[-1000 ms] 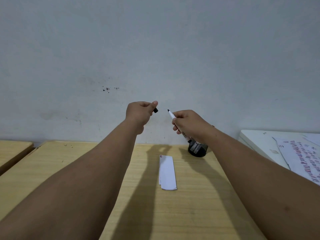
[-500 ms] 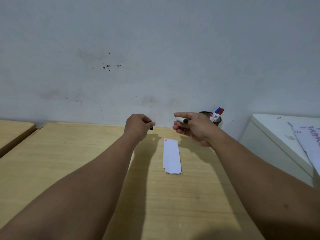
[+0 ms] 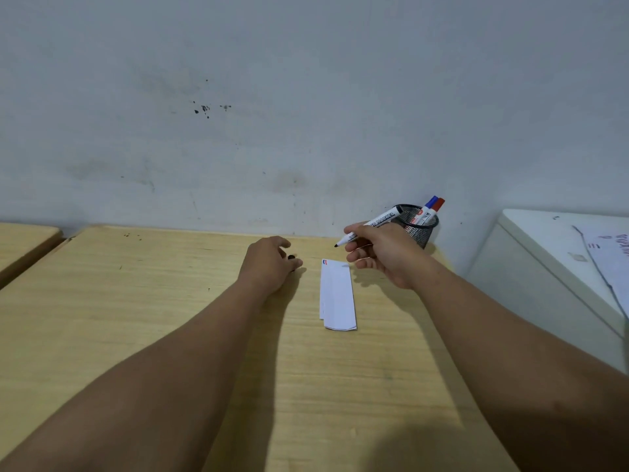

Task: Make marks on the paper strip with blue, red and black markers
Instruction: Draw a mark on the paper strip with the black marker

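Note:
A white paper strip (image 3: 337,294) lies on the wooden table (image 3: 136,301), with small blue and red marks at its far left corner. My right hand (image 3: 383,255) holds an uncapped black marker (image 3: 369,228) above the strip's far end, tip pointing left and down, a little above the table. My left hand (image 3: 269,264) rests on the table just left of the strip, fingers curled around the black marker cap (image 3: 291,257). A blue marker (image 3: 429,203) and a red marker (image 3: 437,206) stand in the black mesh cup (image 3: 420,229) behind my right hand.
A grey wall runs close behind the table. A white cabinet (image 3: 544,267) stands to the right with printed papers (image 3: 609,253) on top. Another wooden table (image 3: 23,240) sits at the far left, across a narrow gap.
Both hands came down from mid-air to the table. The marker has turned in my right hand, its tip now pointing down-left near the strip. My left hand settled beside the strip with the cap.

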